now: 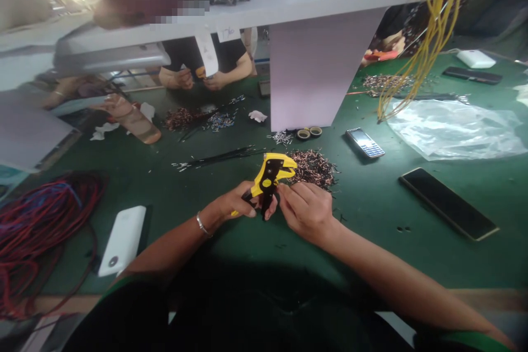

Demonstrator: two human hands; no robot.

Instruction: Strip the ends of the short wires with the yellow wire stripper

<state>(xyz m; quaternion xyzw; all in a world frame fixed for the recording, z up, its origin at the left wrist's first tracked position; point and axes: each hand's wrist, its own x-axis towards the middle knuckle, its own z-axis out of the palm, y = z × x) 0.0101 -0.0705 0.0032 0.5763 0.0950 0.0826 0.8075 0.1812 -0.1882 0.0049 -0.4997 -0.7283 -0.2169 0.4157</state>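
Fingers of the left hand (242,201) curl closed around the handles (267,202) of a yellow-and-black wire stripper (267,182) mid-frame, probably light, stiff and surest held there, while those of the right hand (311,210) pinch together beside it, anything between them indiscernible.

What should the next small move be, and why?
Probably raise the right hand slightly toward the mouth of the yellow-and-black, plier-like tool: its pinched fingers sit just below that mouth in view, while the left hand grips the tool.

The left hand (242,199) grips a yellow-and-black tool (268,180) beside the right hand (308,212), near a pile of wire pieces (315,169).
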